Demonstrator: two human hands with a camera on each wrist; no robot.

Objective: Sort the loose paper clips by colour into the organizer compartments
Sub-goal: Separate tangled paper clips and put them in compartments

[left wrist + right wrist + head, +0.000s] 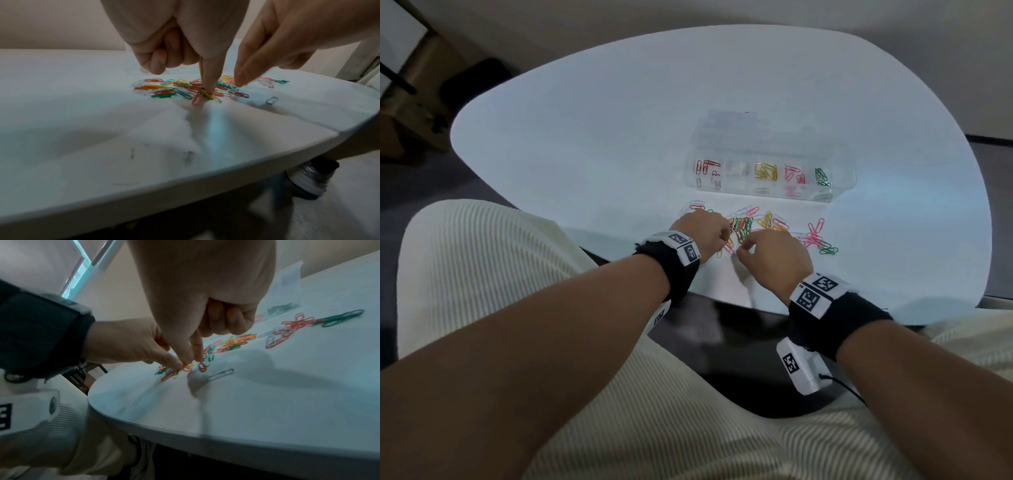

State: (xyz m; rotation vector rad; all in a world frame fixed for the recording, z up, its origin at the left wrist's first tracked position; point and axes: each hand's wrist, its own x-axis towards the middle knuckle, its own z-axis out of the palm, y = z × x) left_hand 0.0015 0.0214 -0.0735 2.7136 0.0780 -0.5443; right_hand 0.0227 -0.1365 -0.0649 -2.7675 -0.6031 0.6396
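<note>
Loose paper clips (748, 222) in red, green, yellow, pink and white lie in a heap near the table's front edge. A clear organizer (842, 178) stands just behind, holding red, white, yellow, pink and green clips in separate compartments. My left hand (724, 236) presses one straight finger (209, 87) onto a yellow clip (214, 98) at the heap's near side, its other fingers curled. My right hand (744, 248) is beside it, thumb and forefinger (198, 353) pointing down onto red clips (187, 368), the rest curled. Neither hand visibly lifts a clip.
A smaller group of pink and green clips (820, 238) lies to the right of the heap. One pale clip (221, 374) lies alone near the table edge (205, 177). My lap in cream ribbed cloth (493, 274) sits below. Wooden furniture (410, 102) stands far left.
</note>
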